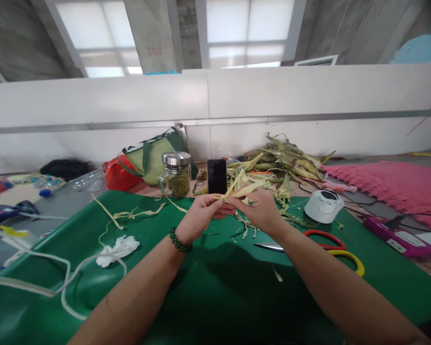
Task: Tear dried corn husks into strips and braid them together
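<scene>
Between my two hands, over the green mat (215, 297), is a pale yellow corn husk piece (233, 190) with strips that cross and stick up. My left hand (200, 215), with a dark green bead bracelet (178, 242) at its wrist, pinches the husk's left end between thumb and fingers. My right hand (262, 211) is closed on its right side, the fingers partly hidden. Just behind the hands stands a dark phone (217, 176), upright. Scissors (339, 254) with one red and one yellow handle lie partly under my right forearm.
A glass jar mug (178, 177) with a metal lid stands left of the phone. Behind lies a heap of corn husks (290, 160). A white roll-shaped thing (323, 207) sits right. White cord (66, 273) and crumpled tissue (118, 250) lie left; a purple tool (398, 237) lies far right.
</scene>
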{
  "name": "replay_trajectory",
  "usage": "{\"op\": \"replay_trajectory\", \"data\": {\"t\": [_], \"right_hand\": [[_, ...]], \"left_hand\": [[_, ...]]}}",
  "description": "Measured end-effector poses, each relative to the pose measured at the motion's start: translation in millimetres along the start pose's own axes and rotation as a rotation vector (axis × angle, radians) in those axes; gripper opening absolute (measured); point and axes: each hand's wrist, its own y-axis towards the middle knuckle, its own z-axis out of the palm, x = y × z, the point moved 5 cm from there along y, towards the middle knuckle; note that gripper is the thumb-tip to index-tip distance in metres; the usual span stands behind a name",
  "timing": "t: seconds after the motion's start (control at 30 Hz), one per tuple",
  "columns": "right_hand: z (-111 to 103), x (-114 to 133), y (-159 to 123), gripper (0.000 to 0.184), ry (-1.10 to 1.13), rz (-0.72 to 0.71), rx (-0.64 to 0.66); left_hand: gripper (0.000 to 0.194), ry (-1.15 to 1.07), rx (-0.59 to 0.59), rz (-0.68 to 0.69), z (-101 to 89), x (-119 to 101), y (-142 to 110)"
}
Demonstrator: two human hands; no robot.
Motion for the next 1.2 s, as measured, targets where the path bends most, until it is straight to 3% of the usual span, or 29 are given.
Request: {"op": "replay_trajectory", "data": {"t": [0.13, 0.23, 0.43, 0.57, 1.03, 1.2], "right_hand": [[2, -2, -2, 0.017, -0.135, -0.032, -0.028], [1, 7, -4, 0.022, -0.18, -0.146, -0.108], [0, 23, -8, 0.02, -0.171, -0.35, -0.145], [-4, 27, -11, 0.02, -0.183, -0.39, -0.176], [-1, 23, -8, 0.016, -0.184, -0.381, -0.077], [2, 28, -13, 0.018, -0.265, -0.504, -0.016]], "left_hand": [[0.043, 0.03, -0.009, -0.001, 0.9, 0, 0], [0.041, 0.043, -0.027, 0.028, 1.3, -1, -1], [0.035, 0.044, -0.039, 0.048, 0.8, 0, -1], [0.032, 0.078, -0.022, 0.027, 0.7, 1, -1], [0.029, 0.026, -0.021, 0.005, 0.6, -1, -1], [0.03, 0.016, -0.024, 0.007, -0.4, 1, 0]]}}
